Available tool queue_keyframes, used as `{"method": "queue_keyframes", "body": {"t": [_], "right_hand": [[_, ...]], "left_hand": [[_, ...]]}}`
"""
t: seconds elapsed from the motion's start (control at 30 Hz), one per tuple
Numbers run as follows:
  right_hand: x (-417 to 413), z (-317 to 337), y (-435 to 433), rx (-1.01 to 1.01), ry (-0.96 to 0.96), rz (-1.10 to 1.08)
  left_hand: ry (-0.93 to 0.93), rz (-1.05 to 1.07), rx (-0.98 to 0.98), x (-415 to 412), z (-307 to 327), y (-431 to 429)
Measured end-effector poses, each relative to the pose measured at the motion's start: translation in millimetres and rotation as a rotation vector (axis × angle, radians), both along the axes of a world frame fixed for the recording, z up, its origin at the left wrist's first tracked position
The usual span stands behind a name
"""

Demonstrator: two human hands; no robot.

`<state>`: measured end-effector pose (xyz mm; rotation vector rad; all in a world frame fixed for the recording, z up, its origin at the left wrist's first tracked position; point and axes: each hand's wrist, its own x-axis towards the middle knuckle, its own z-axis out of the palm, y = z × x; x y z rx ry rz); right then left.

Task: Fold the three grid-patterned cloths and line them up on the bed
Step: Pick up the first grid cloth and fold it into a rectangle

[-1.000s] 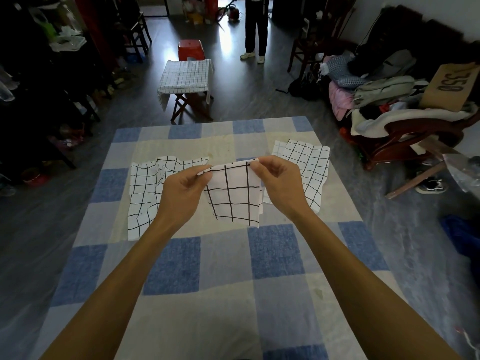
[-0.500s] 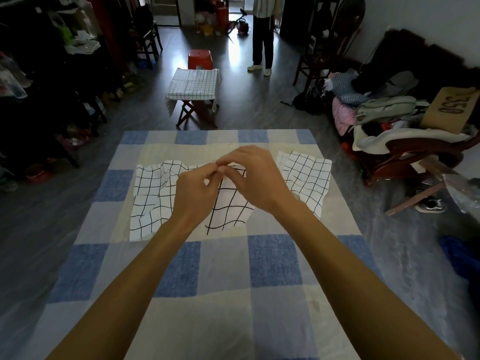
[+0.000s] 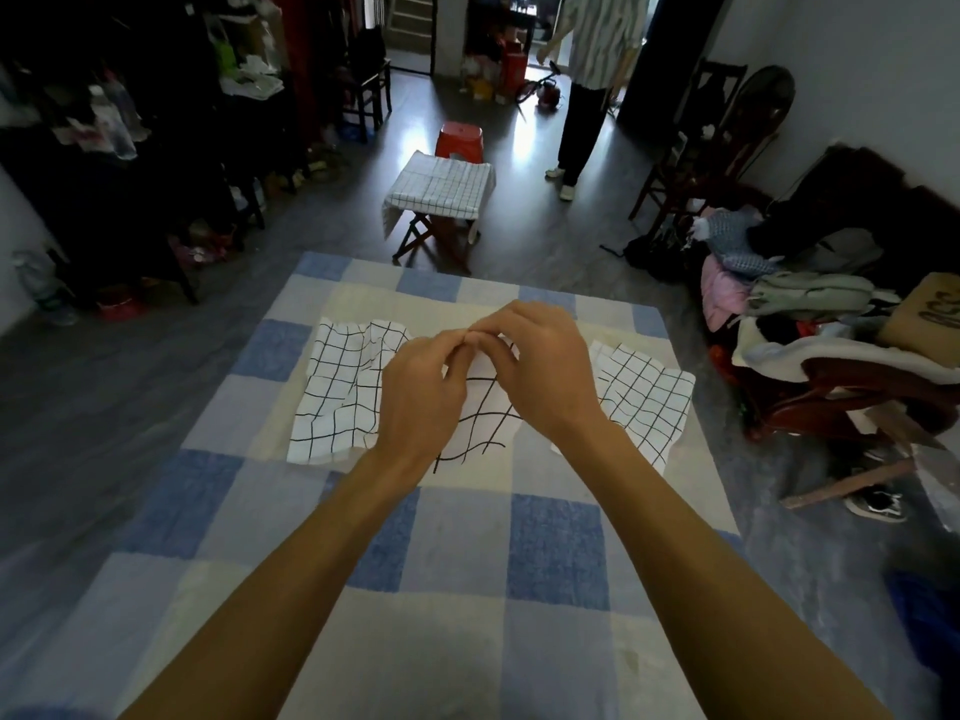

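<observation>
Head view, left hand [image 3: 423, 397], right hand [image 3: 545, 376] pinching middle cloth [image 3: 478, 420], top hidden

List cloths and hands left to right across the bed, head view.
In order: crumpled cloth → left hand → right hand → right cloth. The middle cloth, pinched by both hands, overlaps them, so it is left out.

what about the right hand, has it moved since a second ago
Yes. The right hand has moved left, away from the right cloth lying on the bed, and now meets the left hand over the middle cloth both pinch.
</observation>
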<state>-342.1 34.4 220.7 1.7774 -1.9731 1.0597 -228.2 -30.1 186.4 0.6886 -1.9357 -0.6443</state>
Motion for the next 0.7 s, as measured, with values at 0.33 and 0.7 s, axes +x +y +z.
{"method": "queue_keyframes", "body": {"t": [0.33, 0.7], "right_hand": [[15, 0, -8, 0.024, -0.091, -0.021], [6, -5, 4, -0.030, -0.121, -0.117]], "left_hand": [[0.112, 0.030, 0.163, 15, -19, 9], [-0.017, 0.077, 0.278, 45, -105, 32]]}}
